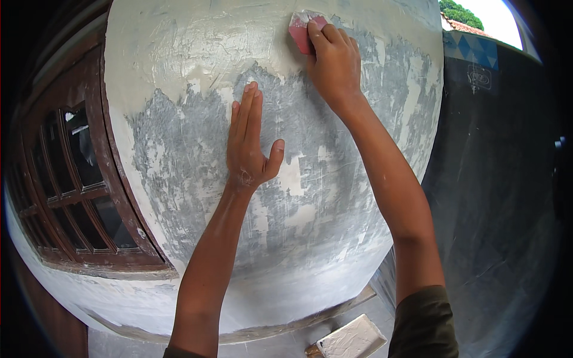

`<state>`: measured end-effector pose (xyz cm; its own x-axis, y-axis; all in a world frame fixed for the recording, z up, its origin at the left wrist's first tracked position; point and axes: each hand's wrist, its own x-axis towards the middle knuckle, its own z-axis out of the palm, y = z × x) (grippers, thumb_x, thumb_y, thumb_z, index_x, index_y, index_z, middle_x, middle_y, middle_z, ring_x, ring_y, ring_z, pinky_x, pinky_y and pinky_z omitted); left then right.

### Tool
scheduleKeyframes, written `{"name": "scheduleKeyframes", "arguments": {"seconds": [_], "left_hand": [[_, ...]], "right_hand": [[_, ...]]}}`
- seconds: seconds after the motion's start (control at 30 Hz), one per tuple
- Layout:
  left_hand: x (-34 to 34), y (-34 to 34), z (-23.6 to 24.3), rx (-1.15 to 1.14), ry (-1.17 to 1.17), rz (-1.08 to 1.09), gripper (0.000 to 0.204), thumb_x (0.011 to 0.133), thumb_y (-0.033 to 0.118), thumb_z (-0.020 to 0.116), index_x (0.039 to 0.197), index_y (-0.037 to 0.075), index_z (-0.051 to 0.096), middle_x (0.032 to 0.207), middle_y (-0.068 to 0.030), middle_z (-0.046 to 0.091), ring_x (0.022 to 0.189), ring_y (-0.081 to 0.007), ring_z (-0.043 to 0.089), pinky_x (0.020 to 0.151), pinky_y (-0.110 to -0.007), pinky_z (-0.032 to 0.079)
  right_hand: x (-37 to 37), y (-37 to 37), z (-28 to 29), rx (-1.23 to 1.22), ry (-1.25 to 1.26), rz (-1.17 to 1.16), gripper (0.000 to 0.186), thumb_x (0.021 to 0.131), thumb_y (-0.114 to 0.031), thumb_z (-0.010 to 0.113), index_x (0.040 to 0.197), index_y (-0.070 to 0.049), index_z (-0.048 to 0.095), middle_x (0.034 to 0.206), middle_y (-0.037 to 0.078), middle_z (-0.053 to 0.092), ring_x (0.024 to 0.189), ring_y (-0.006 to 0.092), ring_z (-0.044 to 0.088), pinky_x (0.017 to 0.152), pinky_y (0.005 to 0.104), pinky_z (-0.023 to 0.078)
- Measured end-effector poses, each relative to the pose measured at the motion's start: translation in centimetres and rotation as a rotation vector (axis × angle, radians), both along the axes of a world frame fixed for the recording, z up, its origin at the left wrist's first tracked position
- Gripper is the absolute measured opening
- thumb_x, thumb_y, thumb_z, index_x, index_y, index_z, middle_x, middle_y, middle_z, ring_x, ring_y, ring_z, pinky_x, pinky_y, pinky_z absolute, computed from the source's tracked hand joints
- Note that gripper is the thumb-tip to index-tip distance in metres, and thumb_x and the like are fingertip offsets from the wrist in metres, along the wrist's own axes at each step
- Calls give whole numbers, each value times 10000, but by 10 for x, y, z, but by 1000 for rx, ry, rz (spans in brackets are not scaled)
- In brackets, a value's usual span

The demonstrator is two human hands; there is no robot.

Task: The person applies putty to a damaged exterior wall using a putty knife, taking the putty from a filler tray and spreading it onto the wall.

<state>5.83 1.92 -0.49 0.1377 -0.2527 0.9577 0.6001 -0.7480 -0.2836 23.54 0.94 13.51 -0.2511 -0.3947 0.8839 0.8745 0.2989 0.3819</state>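
Observation:
My right hand [334,56] grips a pink flat scraper [302,31] smeared with white paste and holds it against the upper part of the wall [179,131]. Pale, wet-looking filler [197,42] covers the wall's top band, with a ragged lower edge. Below that band the surface is grey with scattered white patches. Lower and to the left, my left hand [248,134] is flat and open against the grey area, its fingers pointing up and its thumb out to the side. Nothing shows in it.
A brown wooden window frame [107,197] with small panes is set at the left. Below, a tray [353,339] of pale paste sits on the floor. A dark wall [495,179] with a blue triangle-patterned strip [471,49] stands at the right.

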Motion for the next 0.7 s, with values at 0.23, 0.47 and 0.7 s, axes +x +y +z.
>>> {"name": "scheduleKeyframes", "arguments": {"seconds": [0.23, 0.47, 0.7], "left_hand": [[-7, 1, -3, -2, -11, 6, 741, 930, 353, 509, 1508, -79, 339, 1551, -293, 378, 1465, -430, 352, 1183, -599, 241], [-5, 0, -3, -4, -4, 25, 736, 938, 361, 497, 1508, -78, 342, 1544, -292, 390, 1465, -430, 353, 1185, -595, 243], [-1, 2, -1, -6, 0, 19, 736, 924, 340, 513, 1506, -78, 345, 1546, -292, 386, 1470, -425, 347, 1190, -589, 239]], "right_hand": [[-4, -3, -102, -264, -60, 43, 568, 632, 57, 716, 1194, -3, 662, 919, 91, 610, 899, 284, 613, 817, 400, 463], [1, -15, -39, -92, -5, 134, 505, 683, 60, 682, 1179, -36, 691, 889, 101, 612, 838, 309, 602, 788, 410, 484], [13, 17, -25, -106, 7, -139, 391, 788, -18, 622, 1176, 29, 644, 967, 107, 635, 958, 280, 615, 829, 414, 447]]}}
